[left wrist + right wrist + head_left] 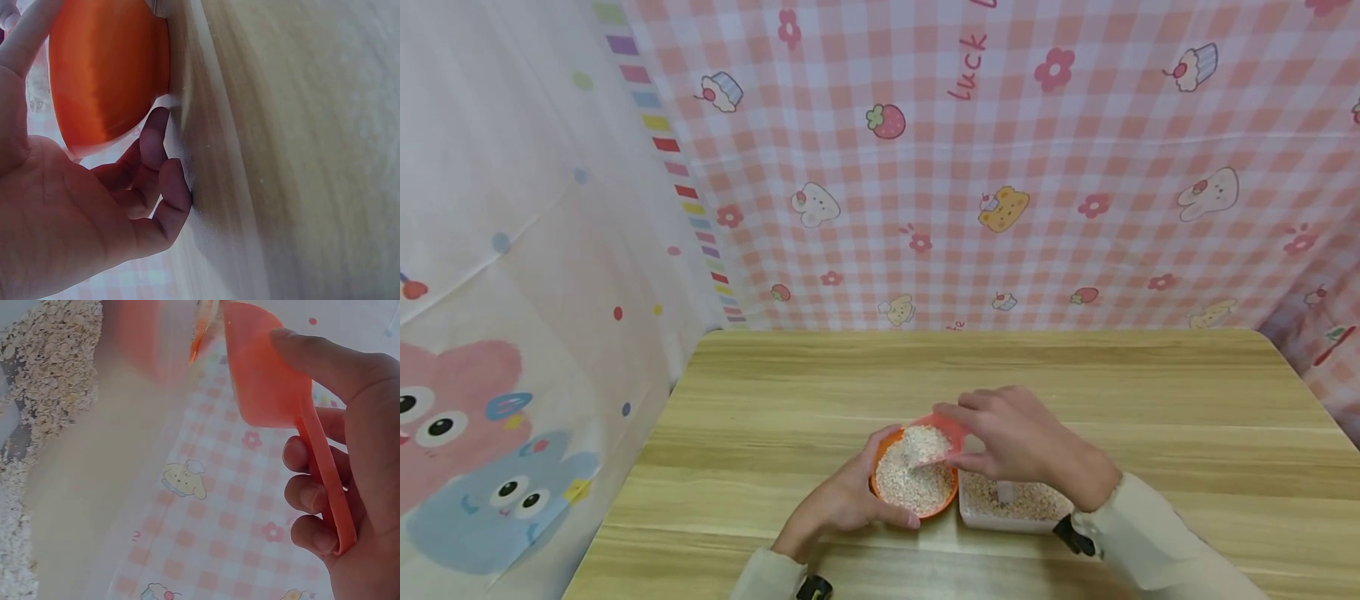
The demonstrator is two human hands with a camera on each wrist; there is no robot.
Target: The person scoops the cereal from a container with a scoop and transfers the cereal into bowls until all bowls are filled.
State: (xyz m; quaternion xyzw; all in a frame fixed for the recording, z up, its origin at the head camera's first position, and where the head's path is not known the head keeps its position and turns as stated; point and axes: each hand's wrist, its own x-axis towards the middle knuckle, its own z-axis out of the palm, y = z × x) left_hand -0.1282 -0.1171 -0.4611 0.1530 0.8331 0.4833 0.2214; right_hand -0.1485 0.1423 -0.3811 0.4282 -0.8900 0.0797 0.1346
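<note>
An orange bowl (886, 445) of oat flakes (913, 485) stands on the wooden table. My left hand (850, 493) holds the bowl's left side, thumb along the near rim; in the left wrist view several fingers (153, 147) curl under the bowl's outer wall (106, 69). With my right hand (1011, 433) I grip a coral-red scoop (952, 429), tilted over the bowl with oats at its mouth. The right wrist view shows fingers wrapped round the scoop's handle (328, 478) and the thumb pressed on its cup (269, 378).
Right of the bowl, partly beneath my right forearm, sits a clear plastic container (1011, 525) with more oats (1030, 502). The wooden table (760, 417) reaches back to a pink checked cloth (925, 183). A white printed cloth (550, 292) hangs at the left.
</note>
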